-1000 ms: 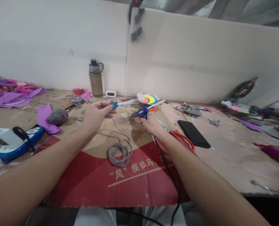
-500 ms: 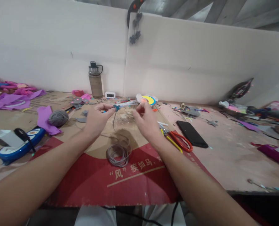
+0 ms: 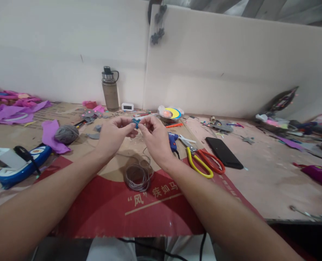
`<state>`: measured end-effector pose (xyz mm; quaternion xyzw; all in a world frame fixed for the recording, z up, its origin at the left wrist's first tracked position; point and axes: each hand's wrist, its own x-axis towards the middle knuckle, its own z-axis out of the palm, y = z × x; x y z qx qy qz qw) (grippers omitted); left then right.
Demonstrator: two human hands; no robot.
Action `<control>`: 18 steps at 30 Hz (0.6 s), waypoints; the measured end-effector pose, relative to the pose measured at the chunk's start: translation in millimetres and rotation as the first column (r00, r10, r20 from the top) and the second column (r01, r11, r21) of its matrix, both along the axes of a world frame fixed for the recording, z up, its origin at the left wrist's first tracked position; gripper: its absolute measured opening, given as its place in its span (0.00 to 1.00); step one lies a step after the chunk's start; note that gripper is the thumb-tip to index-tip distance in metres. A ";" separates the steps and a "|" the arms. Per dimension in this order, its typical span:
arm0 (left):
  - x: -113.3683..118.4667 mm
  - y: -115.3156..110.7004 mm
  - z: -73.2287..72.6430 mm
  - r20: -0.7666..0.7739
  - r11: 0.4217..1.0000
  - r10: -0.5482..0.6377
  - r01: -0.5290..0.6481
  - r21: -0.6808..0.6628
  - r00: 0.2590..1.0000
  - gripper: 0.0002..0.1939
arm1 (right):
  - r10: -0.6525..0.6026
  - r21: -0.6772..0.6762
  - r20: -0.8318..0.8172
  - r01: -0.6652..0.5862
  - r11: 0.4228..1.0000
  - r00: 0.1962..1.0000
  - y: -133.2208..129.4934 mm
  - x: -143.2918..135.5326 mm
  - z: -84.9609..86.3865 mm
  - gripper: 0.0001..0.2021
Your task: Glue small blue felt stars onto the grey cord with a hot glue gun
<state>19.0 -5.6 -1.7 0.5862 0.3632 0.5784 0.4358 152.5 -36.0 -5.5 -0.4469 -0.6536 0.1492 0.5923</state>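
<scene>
Between the fingertips of both hands is a small teal piece (image 3: 136,122), star-like in outline and probably felt. My left hand (image 3: 116,132) pinches it from the left. From the other side, the thumb and forefinger of my right hand (image 3: 157,139) press together at its right edge. A thin grey cord (image 3: 138,177) lies in a loose coil on the red and tan cardboard below, its strand running up toward the hands. Exactly where the strand meets the teal piece is hidden by the fingers.
Right of my right forearm lie a blue glue gun (image 3: 173,140), scissors (image 3: 201,161) with red and yellow handles, and a black phone (image 3: 224,152). A grey yarn ball (image 3: 67,134) and purple felt (image 3: 50,136) are at left. Behind stand a bottle (image 3: 110,90) and bowl (image 3: 166,117).
My right hand has moved left and closed its fingertips on the teal piece, which earlier was held by my left hand alone. The glue gun has come into view.
</scene>
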 end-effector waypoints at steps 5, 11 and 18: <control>3.9 -3.6 -0.4 0.011 0.999 -0.032 0.032 -0.033 0.999 0.12 | -0.061 -0.019 0.018 0.062 0.998 0.998 3.5 5.7 -1.5 0.05; 3.2 -3.8 -2.0 -0.005 0.998 -0.067 0.067 -0.015 0.998 0.12 | -0.077 -0.007 0.034 0.077 0.997 0.996 1.9 6.7 1.0 0.07; 4.0 -6.0 -2.3 -0.001 0.997 -0.078 0.078 -0.013 0.997 0.12 | -0.104 -0.028 0.069 0.106 0.994 0.992 2.4 6.2 3.0 0.09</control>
